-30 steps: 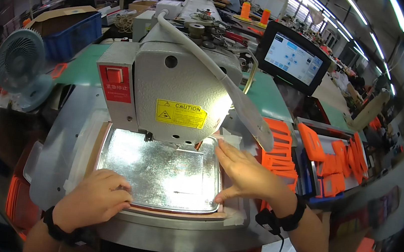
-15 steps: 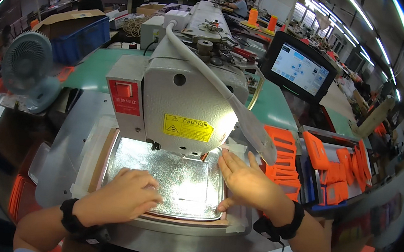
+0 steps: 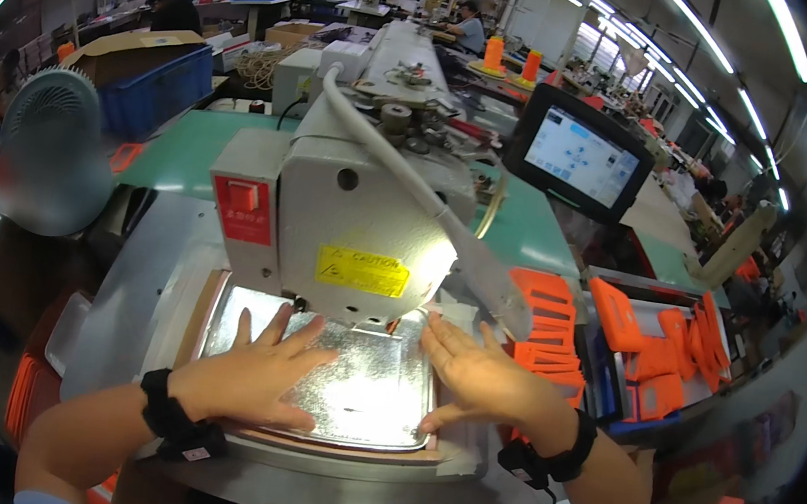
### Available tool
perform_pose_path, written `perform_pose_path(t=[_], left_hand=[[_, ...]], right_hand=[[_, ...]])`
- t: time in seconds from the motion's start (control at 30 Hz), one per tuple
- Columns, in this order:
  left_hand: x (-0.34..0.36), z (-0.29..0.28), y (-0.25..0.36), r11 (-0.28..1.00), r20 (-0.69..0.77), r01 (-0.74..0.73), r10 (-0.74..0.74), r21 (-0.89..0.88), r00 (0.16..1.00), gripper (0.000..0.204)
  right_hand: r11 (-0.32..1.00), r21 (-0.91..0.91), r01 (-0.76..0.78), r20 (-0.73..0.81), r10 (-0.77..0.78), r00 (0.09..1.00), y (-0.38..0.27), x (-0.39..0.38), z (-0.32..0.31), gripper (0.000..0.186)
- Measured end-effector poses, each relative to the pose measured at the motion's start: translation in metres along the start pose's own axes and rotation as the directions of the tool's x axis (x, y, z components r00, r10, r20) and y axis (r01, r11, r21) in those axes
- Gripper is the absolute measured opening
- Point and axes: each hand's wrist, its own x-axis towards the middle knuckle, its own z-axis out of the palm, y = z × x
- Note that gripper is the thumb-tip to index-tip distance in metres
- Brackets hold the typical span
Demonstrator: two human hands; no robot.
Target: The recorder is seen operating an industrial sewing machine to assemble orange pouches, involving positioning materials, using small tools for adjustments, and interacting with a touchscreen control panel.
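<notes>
A shiny silver foil-like panel with rounded corners lies flat beneath the head of a large grey industrial sewing machine. A brown and pale border runs around it on the metal work plate. My left hand rests palm down on the panel's left part, fingers spread wide, holding nothing. At the panel's right edge lies my right hand, its fingers stretched forward and thumb apart, touching the rim. The machine head hides the panel's far edge in part.
A red switch box and a grey lamp arm jut from the machine. Orange pieces lie at the right, by a tray of orange parts. A tablet-like screen stands behind. A fan and blue crate are left.
My left hand has opened from curled fingers to a wide spread and moved farther forward on the panel. My right hand stays at the right edge. The view has shifted slightly.
</notes>
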Motion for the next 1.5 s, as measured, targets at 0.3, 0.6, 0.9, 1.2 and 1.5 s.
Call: perform_pose_path(t=[0.3,0.6,0.9,1.2,1.5], left_hand=[[0.002,0.004,-0.007,0.999,0.036,0.008,-0.006,-0.043,0.999,0.094],[0.003,0.011,-0.014,0.996,0.015,-0.019,0.020,-0.090,1.000,0.096],[-0.001,0.005,-0.008,0.998,0.032,-0.006,0.008,-0.060,0.999,0.097],[0.000,0.008,-0.013,0.993,0.017,-0.017,0.019,-0.120,1.000,0.093],[-0.001,0.006,-0.010,0.993,0.018,-0.020,0.022,-0.116,1.000,0.091]], right_hand=[[0.824,-0.199,-0.530,-0.820,0.156,0.551,0.102,0.032,-0.082,0.063],[0.755,-0.287,-0.589,-0.885,0.026,0.465,0.129,0.045,-0.096,0.053],[0.707,-0.298,-0.641,-0.894,0.028,0.447,0.157,0.009,-0.052,0.046],[0.713,-0.181,-0.677,-0.925,0.111,0.364,0.168,-0.007,-0.055,0.051],[0.731,-0.213,-0.648,-0.885,0.136,0.445,0.150,0.003,-0.062,0.056]])
